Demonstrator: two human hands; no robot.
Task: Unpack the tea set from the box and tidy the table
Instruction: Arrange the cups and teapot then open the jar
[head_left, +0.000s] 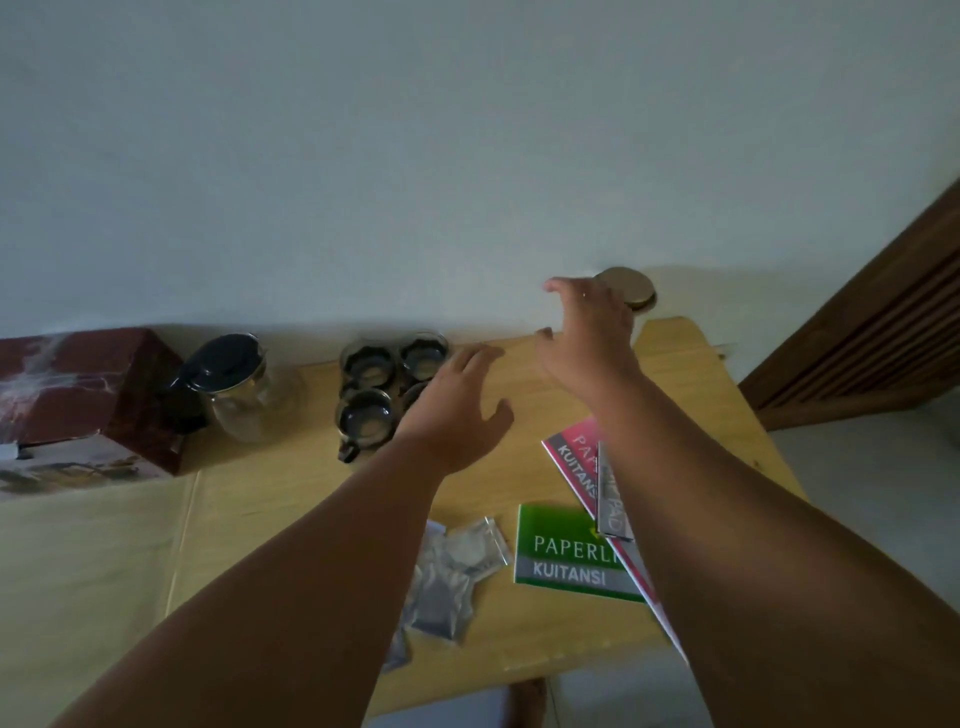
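A glass teapot (239, 389) with a dark lid stands at the table's far left, beside a dark red box (88, 395). Several small glass cups (374, 384) with dark handles are grouped right of it. My left hand (462, 405) hovers open just right of the cups, covering part of one. My right hand (587, 338) reaches further back with spread fingers, close to a jar with a round metal lid (631, 288) by the wall; whether it touches the jar is unclear.
On the yellow table (260, 519) lie a green receipt book (566, 556), a pink one (576, 452) under my right forearm, and several silver foil sachets (452, 577). A slatted wooden frame (872, 332) stands at the right. The wall runs behind the table.
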